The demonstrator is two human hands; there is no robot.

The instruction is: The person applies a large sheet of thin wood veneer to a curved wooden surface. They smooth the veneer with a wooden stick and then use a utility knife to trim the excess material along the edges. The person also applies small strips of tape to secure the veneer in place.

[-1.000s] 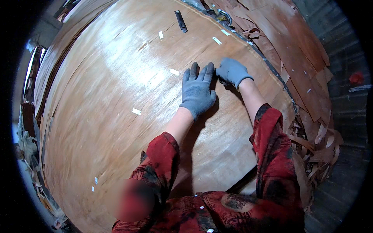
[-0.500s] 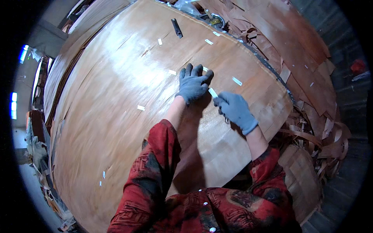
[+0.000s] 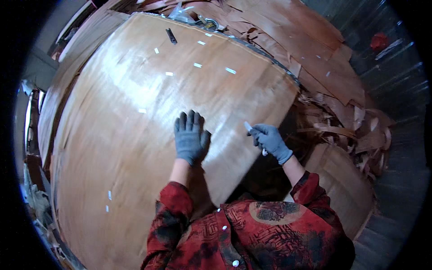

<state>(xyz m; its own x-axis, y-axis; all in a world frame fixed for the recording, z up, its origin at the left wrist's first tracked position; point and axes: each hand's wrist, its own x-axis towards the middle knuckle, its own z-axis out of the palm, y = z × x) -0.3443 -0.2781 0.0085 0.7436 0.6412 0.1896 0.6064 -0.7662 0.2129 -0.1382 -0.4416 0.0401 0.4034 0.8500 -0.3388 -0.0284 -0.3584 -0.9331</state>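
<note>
A broad light-brown wood veneer sheet (image 3: 112, 148) spreads in front of me, glossy where light strikes it. My left hand (image 3: 189, 143), in a grey glove, lies flat on it with the fingers outstretched. Near the sheet's right edge, my right hand (image 3: 271, 141), gloved too, is closed around a slim white object (image 3: 248, 127). One end of this object pokes out toward the left, and another white bit shows below the fingers; its kind is hidden. Small white strips, such as this one (image 3: 169, 74), dot the veneer.
A narrow dark tool (image 3: 171, 36) rests on the sheet's far part. Beyond the far edge are a clear plastic bag (image 3: 182, 13) and torn veneer sheets (image 3: 306, 49). Curled scraps (image 3: 344, 130) lie heaped at the right. More layered sheets (image 3: 74, 67) stand along the left.
My left hand has come back toward me across the veneer, away from the white strips. The right hand has also drawn nearer, beside the sheet's right edge. The whole view has shifted.
</note>
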